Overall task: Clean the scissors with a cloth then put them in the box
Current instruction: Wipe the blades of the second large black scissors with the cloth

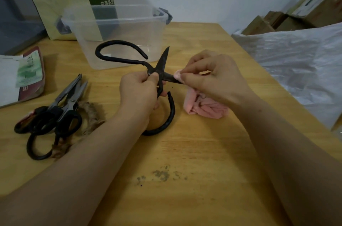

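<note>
Grey smudges (162,174) are noted on the table (203,142) between the forearms, closest to the viewpoint. Beyond them, the left hand (138,94) is found curled tightly round the black iron scissors (159,70) at the pivot, which is judged to steady the tool and keep the blades spread apart. One blade is pointed up and away toward the box. The other is directed toward the right hand (214,79), where a fold of the pink cloth (205,108) is pinched round it between thumb and fingers. The rest of the cloth is left trailing onto the table directly beneath the right hand. The blades are held open, it is judged, so that each can be wiped singly along its length. The wiping step is assessed as in progress; placement has not yet been made. The clear plastic box (118,36) is set just beyond both hands, lidless, within easy reach for the deposit. A heap of further scissors (61,111) is laid well to the left of the left hand, apparently awaiting the same treatment. Care is advised at the exposed upper point, which stands near the right hand.
</note>
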The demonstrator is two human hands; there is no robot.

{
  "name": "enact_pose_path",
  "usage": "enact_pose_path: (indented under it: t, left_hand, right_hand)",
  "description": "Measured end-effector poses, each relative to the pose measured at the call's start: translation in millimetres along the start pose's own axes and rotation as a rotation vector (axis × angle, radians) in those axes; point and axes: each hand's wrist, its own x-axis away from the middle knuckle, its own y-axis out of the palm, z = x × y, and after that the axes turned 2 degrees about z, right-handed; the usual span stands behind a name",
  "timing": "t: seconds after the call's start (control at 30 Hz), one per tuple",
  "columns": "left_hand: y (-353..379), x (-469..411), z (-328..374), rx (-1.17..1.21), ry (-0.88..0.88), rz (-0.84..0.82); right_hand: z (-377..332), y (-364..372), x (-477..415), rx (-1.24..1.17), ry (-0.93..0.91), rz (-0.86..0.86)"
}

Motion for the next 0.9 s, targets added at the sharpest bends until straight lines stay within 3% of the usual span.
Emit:
enact_pose_path:
  t: [0.23, 0.63, 0.9]
  left_hand:
    - [1.3, -0.5, -3.4, -0.004, -0.040, -0.027]
    - [2.4, 0.5, -3.2, 0.044, -0.141, -0.032]
    - [-8.2, -2.9, 3.6, 0.085, -0.081, 0.030]
  right_hand:
    - [3.7, 20.9, -4.4, 0.297, -0.113, -0.129]
    - [5.0, 17.7, -5.4, 0.432, 0.019, -0.130]
    - [19.6, -6.8, -9.6, 0.509, 0.217, -0.060]
